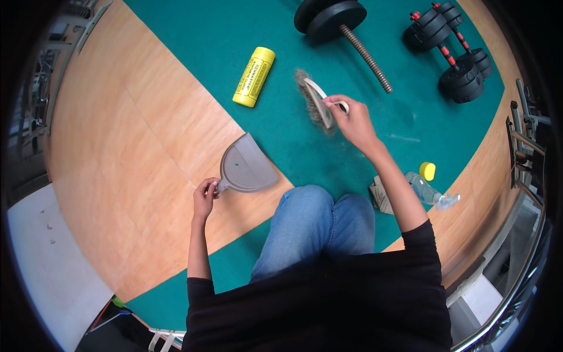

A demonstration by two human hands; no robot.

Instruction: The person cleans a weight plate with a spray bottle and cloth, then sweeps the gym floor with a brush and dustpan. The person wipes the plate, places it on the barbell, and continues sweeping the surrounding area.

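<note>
My left hand grips the short handle of a grey plastic dustpan, whose flat lip reaches the edge of the green mat. A small green speck and some fine dust lie in the pan. In my right hand is the looped pale handle of a small hand brush. Its bristles look fuzzy and face the mat, partly blurred; I cannot tell whether they touch it. The brush is well to the right of the dustpan and apart from it.
A yellow canister of synthetic cloth lies ahead. Farther off are a threaded bar with black weight plates and two dumbbells. On the right lie a clear spray bottle, a yellow cap and a folded cloth. Wooden flooring borders the mat.
</note>
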